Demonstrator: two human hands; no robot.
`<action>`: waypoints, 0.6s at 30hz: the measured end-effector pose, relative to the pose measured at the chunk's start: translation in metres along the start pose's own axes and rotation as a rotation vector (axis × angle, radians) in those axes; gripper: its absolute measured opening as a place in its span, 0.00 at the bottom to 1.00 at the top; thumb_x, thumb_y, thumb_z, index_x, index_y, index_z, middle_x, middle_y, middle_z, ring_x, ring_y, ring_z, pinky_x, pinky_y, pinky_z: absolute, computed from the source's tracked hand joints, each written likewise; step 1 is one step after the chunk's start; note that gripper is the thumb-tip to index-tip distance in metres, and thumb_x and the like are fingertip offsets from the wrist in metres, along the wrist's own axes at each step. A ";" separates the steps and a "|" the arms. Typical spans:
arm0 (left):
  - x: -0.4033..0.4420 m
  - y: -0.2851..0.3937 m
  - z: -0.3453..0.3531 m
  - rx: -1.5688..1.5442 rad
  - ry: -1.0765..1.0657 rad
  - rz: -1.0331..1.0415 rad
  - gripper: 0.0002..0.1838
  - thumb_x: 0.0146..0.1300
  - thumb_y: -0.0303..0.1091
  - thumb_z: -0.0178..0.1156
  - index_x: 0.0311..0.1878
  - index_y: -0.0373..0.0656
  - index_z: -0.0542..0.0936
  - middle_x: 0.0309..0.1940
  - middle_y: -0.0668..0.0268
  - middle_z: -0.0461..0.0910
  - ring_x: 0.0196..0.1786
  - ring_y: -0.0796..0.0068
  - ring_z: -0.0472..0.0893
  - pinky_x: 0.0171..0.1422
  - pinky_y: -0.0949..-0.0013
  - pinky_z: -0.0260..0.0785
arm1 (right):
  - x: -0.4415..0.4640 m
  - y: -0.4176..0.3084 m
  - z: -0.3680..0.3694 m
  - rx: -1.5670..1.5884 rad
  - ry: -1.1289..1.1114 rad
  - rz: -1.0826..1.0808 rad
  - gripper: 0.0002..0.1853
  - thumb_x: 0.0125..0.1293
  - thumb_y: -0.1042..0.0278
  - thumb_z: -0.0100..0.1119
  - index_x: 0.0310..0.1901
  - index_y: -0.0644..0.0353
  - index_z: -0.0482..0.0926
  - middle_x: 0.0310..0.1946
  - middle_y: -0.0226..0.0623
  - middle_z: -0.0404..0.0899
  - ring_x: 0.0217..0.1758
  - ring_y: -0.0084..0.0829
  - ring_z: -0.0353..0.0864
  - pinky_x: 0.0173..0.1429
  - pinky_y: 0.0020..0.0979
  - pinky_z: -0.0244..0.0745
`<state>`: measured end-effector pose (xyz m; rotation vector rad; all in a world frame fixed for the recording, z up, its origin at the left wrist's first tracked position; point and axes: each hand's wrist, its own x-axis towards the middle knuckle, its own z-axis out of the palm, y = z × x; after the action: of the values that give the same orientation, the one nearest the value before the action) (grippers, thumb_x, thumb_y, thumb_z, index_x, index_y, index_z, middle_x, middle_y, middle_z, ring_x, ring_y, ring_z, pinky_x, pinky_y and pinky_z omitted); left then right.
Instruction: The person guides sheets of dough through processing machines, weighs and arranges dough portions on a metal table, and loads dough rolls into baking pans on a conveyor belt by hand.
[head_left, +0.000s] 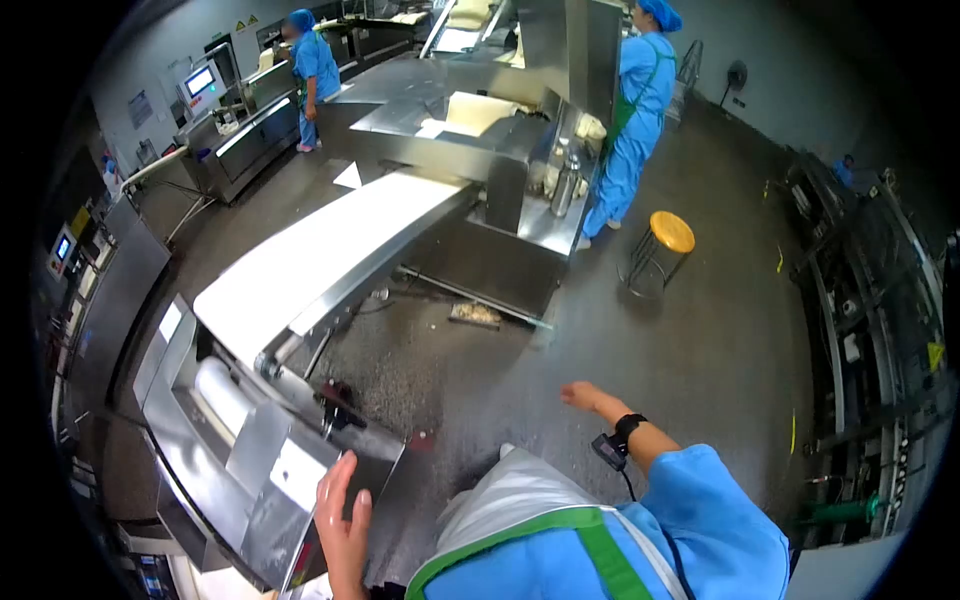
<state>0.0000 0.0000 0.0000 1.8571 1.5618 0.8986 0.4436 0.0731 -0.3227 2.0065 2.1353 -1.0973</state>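
The silver metal trough (192,462) is holding a white cylindrical roller (223,395); the left hand (343,525) is hovering nearby, the right hand (588,397) farther off, both loosely open.

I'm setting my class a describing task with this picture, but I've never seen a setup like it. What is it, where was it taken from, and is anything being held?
There is no robot here, only a person with bare hands. The single picture comes from a camera on that person's head, looking forward and down, so the apron is their own. The left hand is by the metal casing at the machine's near end; whether it touches is unclear. The right hand is out over the floor. I see nothing held in either. A long white belt slopes up to a metal table, where a pale sheet lies. Beyond stand a stool and co-workers in blue.
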 end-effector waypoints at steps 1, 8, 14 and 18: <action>-0.009 0.003 -0.010 0.048 -0.001 -0.021 0.20 0.53 0.28 0.52 0.51 0.38 0.71 0.50 0.55 0.70 0.55 0.58 0.67 0.60 0.64 0.54 | 0.006 -0.017 0.012 0.014 0.018 -0.013 0.15 0.54 0.58 0.51 0.41 0.56 0.75 0.39 0.45 0.76 0.44 0.42 0.74 0.46 0.40 0.68; 0.021 0.024 0.022 0.088 0.159 -0.193 0.19 0.60 0.32 0.50 0.54 0.35 0.68 0.52 0.56 0.69 0.57 0.61 0.66 0.60 0.66 0.55 | 0.075 -0.001 -0.068 -0.119 -0.252 -0.037 0.16 0.56 0.59 0.49 0.43 0.59 0.74 0.39 0.44 0.76 0.42 0.44 0.74 0.46 0.38 0.68; 0.053 -0.001 0.005 0.198 0.365 -0.251 0.20 0.60 0.34 0.50 0.54 0.36 0.68 0.53 0.58 0.69 0.56 0.62 0.67 0.59 0.66 0.56 | 0.151 -0.069 -0.121 -0.050 -0.111 -0.239 0.16 0.56 0.60 0.50 0.42 0.61 0.74 0.37 0.47 0.76 0.41 0.44 0.75 0.46 0.37 0.69; 0.073 0.006 0.003 0.146 0.478 -0.188 0.20 0.61 0.34 0.48 0.54 0.34 0.67 0.53 0.56 0.68 0.53 0.63 0.68 0.56 0.65 0.59 | 0.186 -0.065 -0.139 -0.139 -0.073 -0.310 0.16 0.56 0.61 0.50 0.42 0.60 0.74 0.38 0.46 0.76 0.42 0.43 0.75 0.46 0.37 0.69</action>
<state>0.0132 0.0706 0.0133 1.6262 2.0980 1.2301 0.4153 0.3069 -0.2724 1.5913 2.4645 -0.9990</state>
